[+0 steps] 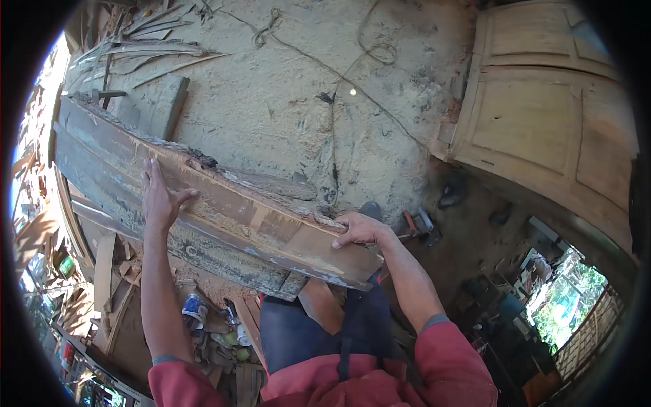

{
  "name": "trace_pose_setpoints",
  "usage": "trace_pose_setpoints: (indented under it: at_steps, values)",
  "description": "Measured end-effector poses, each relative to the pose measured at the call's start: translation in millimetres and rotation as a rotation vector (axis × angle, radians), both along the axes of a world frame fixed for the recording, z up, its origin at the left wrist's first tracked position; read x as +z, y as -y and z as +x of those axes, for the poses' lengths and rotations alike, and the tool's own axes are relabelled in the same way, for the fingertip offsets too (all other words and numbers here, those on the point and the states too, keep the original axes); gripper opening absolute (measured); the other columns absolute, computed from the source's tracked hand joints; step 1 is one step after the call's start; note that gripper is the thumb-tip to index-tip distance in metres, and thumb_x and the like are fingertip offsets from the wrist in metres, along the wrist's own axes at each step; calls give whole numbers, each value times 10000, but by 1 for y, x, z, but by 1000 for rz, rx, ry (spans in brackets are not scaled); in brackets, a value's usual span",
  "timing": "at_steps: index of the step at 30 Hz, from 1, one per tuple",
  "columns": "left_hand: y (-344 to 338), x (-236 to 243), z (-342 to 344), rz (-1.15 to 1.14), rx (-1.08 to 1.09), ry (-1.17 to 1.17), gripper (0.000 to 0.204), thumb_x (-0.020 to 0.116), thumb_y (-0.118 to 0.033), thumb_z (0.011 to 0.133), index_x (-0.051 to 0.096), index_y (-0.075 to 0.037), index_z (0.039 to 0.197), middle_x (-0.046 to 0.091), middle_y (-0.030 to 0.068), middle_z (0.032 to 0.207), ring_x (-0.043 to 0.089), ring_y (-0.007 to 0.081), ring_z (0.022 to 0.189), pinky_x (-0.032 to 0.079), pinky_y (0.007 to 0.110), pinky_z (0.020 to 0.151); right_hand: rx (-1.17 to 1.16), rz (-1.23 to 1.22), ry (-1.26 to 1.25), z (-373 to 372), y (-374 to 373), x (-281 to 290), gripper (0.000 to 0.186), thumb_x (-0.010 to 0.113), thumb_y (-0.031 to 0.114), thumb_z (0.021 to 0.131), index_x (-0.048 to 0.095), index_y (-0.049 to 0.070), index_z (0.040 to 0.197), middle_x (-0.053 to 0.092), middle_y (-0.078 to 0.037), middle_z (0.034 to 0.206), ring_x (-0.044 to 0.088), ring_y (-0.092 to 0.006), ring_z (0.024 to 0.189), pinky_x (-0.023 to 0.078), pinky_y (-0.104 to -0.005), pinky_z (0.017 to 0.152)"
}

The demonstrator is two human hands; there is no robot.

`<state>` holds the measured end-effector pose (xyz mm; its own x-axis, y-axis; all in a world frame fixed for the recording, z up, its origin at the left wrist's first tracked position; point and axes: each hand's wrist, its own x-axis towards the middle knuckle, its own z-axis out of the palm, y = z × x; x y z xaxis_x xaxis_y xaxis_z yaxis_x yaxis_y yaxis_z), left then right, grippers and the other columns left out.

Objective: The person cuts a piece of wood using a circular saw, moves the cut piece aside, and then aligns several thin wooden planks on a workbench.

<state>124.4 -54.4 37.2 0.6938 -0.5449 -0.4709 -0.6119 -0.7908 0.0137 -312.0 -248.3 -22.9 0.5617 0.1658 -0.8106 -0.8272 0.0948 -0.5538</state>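
A long wooden plank [277, 233] with a rough bark edge lies diagonally across the middle, over weathered grey boards [224, 264]. My left hand [161, 197] rests on the plank's face left of centre, its fingers stretched out and thumb apart. Farther right, my right hand [358, 229] grips the top edge of the same plank near its right end, fingers over the bark edge and thumb on the face.
Thin wood strips [163, 53] and a cord [312, 61] lie on the sawdust-covered surface. Panelled wooden pieces [522, 122] occupy the upper right. A red-handled tool [411, 224] is beside my right hand. Scrap wood and containers [194, 308] lie lower left.
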Motion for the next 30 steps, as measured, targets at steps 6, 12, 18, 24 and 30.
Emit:
trace_pose_setpoints:
  at_steps: [6, 12, 18, 24, 30]
  values:
    - [-14, -8, 8, -87, -38, -10, 1237, 915, -430, 661, 209, 12, 1576, 206, 260, 1648, 225, 499, 1496, 292, 512, 1215, -77, -31, 125, -10, -12, -11, 503, 825, 377, 761, 643, 4, 1047, 671, -104, 892, 614, -204, 877, 476, -366, 786]
    - [-25, -17, 14, -101, -57, 0, 1184, 873, -405, 732, 171, -5, 1597, 187, 253, 1659, 176, 445, 1531, 226, 488, 1242, -79, -9, 155, -10, -10, -14, 573, 809, 363, 756, 645, 7, 1174, 697, -168, 1091, 643, -265, 1026, 479, -401, 902]
    - [-26, -21, 14, -91, -88, 2, 1151, 840, -411, 769, 154, -25, 1608, 189, 236, 1666, 187, 399, 1542, 231, 468, 1239, -77, 86, 255, -28, -7, -40, 614, 770, 397, 830, 623, 10, 1283, 686, -153, 1153, 646, -262, 1073, 510, -386, 915]
    - [-37, -31, 26, -142, -112, -59, 1108, 847, -302, 780, 161, -27, 1605, 188, 258, 1659, 191, 391, 1543, 213, 459, 1246, -557, 484, 16, -70, -1, -96, 471, 709, 309, 930, 633, 27, 1299, 696, -99, 1162, 689, -216, 977, 618, -336, 714]
    - [-55, -22, 45, -133, -77, -145, 1026, 771, -342, 838, 177, -13, 1607, 218, 240, 1660, 227, 351, 1539, 186, 433, 1253, -24, -539, -243, -152, -22, -213, 472, 677, 338, 912, 637, -7, 1232, 704, -211, 1175, 681, -313, 1137, 542, -435, 969]
